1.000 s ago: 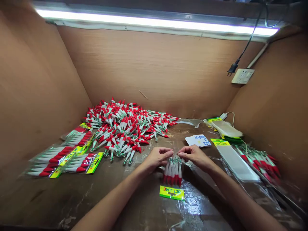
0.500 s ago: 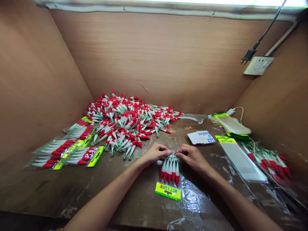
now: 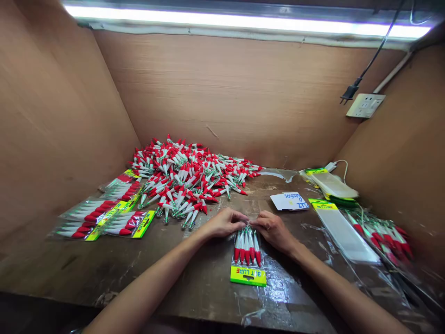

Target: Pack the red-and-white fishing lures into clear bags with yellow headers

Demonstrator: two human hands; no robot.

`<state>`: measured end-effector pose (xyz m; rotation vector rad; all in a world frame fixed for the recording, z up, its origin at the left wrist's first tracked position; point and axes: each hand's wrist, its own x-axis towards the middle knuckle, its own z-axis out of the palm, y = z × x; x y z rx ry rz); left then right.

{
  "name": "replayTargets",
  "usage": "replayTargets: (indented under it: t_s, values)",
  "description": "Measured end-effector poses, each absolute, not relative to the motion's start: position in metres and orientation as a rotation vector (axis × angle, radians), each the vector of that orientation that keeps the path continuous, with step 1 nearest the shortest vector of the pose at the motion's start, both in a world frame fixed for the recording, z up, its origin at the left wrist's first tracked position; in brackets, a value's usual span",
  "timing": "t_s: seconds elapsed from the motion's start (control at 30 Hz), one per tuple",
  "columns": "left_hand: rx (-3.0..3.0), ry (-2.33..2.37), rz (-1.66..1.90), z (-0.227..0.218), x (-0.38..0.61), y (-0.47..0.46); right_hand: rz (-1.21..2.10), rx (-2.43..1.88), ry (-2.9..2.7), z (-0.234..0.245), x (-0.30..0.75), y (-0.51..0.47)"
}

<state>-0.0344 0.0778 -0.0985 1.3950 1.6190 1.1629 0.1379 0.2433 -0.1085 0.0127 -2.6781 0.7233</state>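
A clear bag (image 3: 247, 255) with a yellow-green header card (image 3: 248, 275) lies in front of me on the brown table (image 3: 194, 278). It holds several red-and-white lures side by side. My left hand (image 3: 224, 222) and my right hand (image 3: 273, 229) are both closed in a pinch on the bag's far end, fingertips nearly touching over the lures' metal hooks. A large heap of loose red-and-white lures (image 3: 187, 176) lies just beyond my hands.
Filled bags (image 3: 104, 215) lie at the left. Empty bags (image 3: 342, 227) and a stack of more (image 3: 330, 183) lie at the right, beside other lures (image 3: 385, 236). A white note (image 3: 290, 201) sits mid-table. Board walls enclose the table; a wall socket (image 3: 365, 105) hangs at right.
My two hands have drawn closer together at the bag's far end. The lures now sit lower in the bag, nearer the header card.
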Motion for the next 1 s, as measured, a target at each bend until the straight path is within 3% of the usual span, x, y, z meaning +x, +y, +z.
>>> replayTargets:
  t_s: [0.37,0.73,0.87,1.0]
  values:
    - [1.740,1.768,1.033,-0.090,-0.009,0.063,0.577,0.120,-2.678,-0.115,0.153,0.253]
    - [2.111,1.868,0.640,-0.103,-0.009,0.034,0.028,0.580,-2.830,-0.096,0.192,0.254]
    - [2.206,1.889,0.463,-0.103,-0.010,0.020,0.174,0.625,-2.903,-0.087,0.211,0.250]
    - [2.237,1.949,0.439,-0.106,-0.011,0.019,0.540,0.214,-2.833,-0.091,0.209,0.244]
